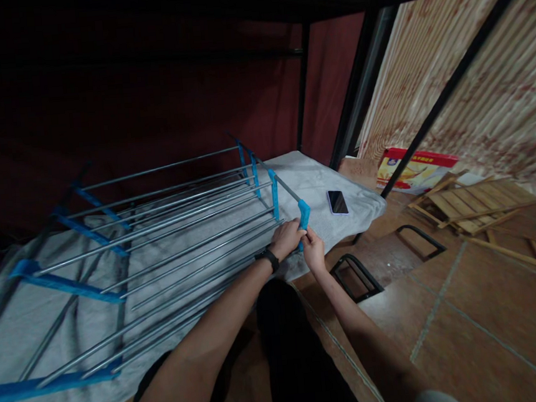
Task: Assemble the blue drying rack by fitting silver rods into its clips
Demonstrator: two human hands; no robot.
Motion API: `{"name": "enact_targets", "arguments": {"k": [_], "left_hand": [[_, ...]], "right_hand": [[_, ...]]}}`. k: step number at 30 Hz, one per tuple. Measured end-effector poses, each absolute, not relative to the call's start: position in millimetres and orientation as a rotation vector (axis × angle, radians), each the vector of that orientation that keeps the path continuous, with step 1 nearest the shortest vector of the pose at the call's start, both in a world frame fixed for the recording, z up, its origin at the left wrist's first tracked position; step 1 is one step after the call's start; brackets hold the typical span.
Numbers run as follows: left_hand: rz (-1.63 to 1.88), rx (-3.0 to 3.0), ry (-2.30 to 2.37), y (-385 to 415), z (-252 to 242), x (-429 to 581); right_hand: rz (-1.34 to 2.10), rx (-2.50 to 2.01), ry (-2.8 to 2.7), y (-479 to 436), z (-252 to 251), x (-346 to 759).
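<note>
A drying rack (182, 241) of thin metal rods with blue plastic brackets lies across a grey cloth-covered bed. At its near right corner, my left hand (287, 239), with a dark band on the wrist, is closed around a blue bracket (304, 213). My right hand (314, 249) pinches the same bracket from the right, its fingertips against those of the left. The fingers cover the lower part of the bracket and whatever rod end is there.
A phone (337, 202) lies on the grey cloth (322, 180) right of the rack. Black bed posts (304, 91) rise behind. On the tiled floor are a black metal frame (357, 277), folded wooden slats (479, 204) and a red-and-yellow box (413, 169).
</note>
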State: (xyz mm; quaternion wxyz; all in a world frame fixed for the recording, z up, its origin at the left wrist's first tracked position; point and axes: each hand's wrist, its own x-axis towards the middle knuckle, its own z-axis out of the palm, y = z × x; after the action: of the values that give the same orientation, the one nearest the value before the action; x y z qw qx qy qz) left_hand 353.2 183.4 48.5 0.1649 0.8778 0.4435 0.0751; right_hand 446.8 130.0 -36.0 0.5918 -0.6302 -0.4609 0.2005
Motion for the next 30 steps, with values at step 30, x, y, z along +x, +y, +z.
{"name": "enact_targets", "arguments": {"k": [30], "left_hand": [[1.586, 1.259, 2.37, -30.9, 6.1, -45.6]], "right_hand": [[0.39, -1.344, -1.136, 126.0, -30.5, 452.4]]}}
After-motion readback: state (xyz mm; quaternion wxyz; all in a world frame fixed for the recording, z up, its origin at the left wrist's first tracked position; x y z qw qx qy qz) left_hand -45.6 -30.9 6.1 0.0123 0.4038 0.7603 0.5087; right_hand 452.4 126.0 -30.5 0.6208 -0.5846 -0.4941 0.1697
